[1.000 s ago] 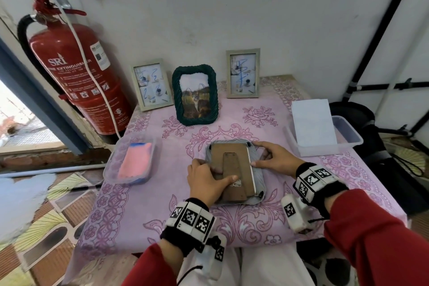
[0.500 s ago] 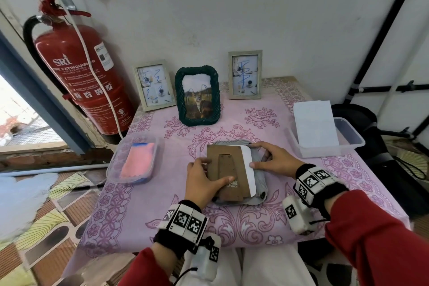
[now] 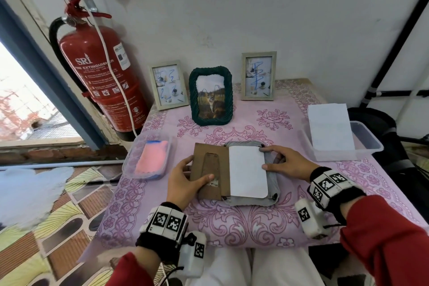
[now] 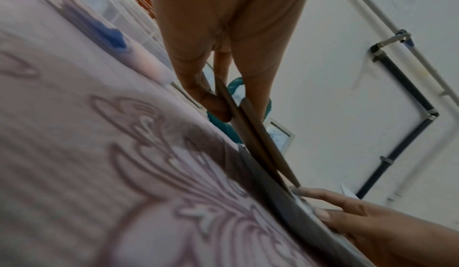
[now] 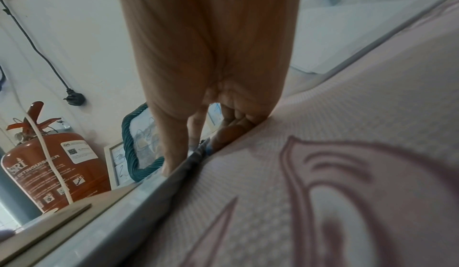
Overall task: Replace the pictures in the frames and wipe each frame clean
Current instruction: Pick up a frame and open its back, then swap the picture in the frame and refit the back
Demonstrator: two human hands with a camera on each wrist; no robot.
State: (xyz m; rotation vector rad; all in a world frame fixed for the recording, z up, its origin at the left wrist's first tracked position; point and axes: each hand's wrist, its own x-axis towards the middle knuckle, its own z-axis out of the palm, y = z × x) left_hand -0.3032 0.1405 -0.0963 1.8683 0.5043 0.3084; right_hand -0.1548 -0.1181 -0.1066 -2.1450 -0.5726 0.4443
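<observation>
While left hand pinches brown backing board (flat, rigid), white picture exposed.

Matt brown fibreboard backing, smooth white paper picture, ribbed grey woven frame, patterned pink tablecloth.
</observation>
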